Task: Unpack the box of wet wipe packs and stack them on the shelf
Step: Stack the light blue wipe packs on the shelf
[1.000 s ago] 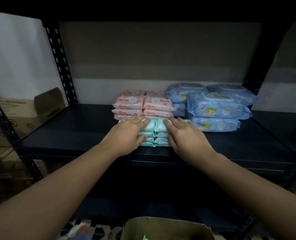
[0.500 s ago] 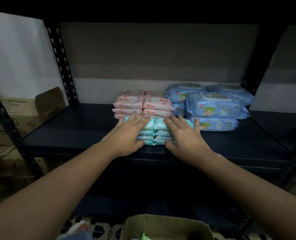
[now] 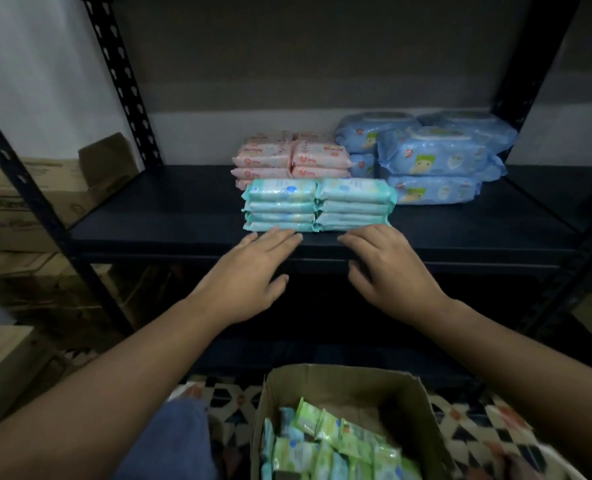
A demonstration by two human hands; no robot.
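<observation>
Two side-by-side stacks of teal wet wipe packs stand near the front of the dark shelf. Behind them are pink packs and, to the right, larger blue packs. My left hand and my right hand hover just in front of the teal stacks at the shelf's front edge, fingers straight, holding nothing. Below, an open cardboard box holds several green and teal packs.
Black perforated uprights frame the shelf at left and right. Cardboard cartons are piled outside the rack on the left. A patterned floor shows around the box. The shelf's left half is bare.
Both hands have drawn back from the teal stacks toward me, off the packs to the shelf's front edge. My view has tilted down, bringing the box's contents into sight.
</observation>
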